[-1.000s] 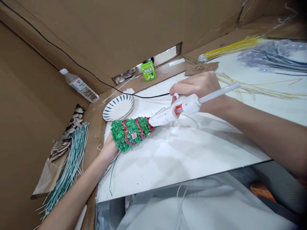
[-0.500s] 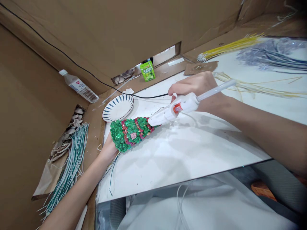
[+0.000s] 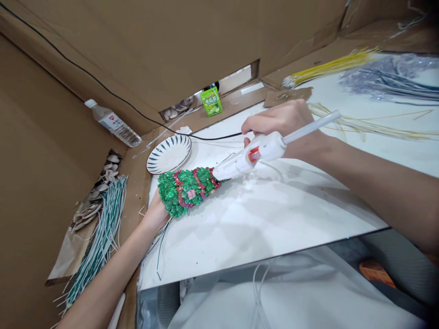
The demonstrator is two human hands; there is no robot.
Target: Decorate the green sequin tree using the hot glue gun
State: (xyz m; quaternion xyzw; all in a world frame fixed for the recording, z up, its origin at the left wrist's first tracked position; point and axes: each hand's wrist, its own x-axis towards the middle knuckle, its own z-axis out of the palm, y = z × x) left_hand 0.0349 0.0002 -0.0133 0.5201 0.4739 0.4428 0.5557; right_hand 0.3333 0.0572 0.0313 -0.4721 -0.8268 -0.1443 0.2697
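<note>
A small green glittery Christmas tree (image 3: 187, 180) with red garland bands and a pink square piece lies tilted over the white tabletop, its tip toward the right. My left hand (image 3: 158, 208) is at its wide base and supports it from there; the fingers are hidden behind the tree. In my right hand (image 3: 279, 121) is a white hot glue gun (image 3: 245, 157), the fingers wrapped round its handle. A clear glue stick (image 3: 312, 127) pokes out of the gun's rear. The nozzle end meets the tree near its upper part; whether it touches is hard to tell.
A striped plate (image 3: 169, 155) lies behind the tree. Along the cardboard wall are a water bottle (image 3: 115, 123) and a green packet (image 3: 211, 101). Green and white wires (image 3: 103, 237) lie at left, yellow stems (image 3: 329, 68) at back right. A black cord (image 3: 120, 98) runs to the gun.
The glue gun and my right hand have shifted very slightly to the right. The tree and my left hand look almost the same.
</note>
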